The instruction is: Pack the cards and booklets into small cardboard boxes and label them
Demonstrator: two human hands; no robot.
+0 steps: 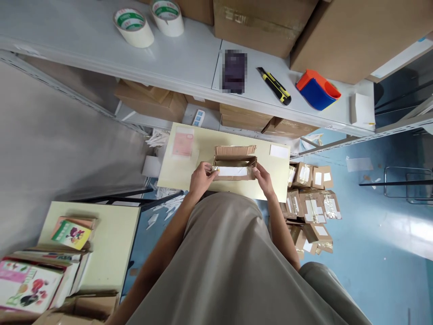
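Observation:
A small brown cardboard box (234, 176) stands on the pale yellow table (209, 134) in front of me, its top flap raised at the far side. A white label runs along the side that faces me. My left hand (202, 177) grips the box's left end, fingers bent around the corner. At the opposite end, my right hand (263, 179) holds the right corner between thumb and fingers. The inside of the box is mostly hidden from this angle.
Above the table, a grey shelf (189, 58) carries tape rolls (134, 28), a box cutter (274, 85) and a red-and-blue holder (318, 89). Taped cartons (311, 205) pile on the floor at right. Books (34, 280) stack on a side table (111, 243) at left.

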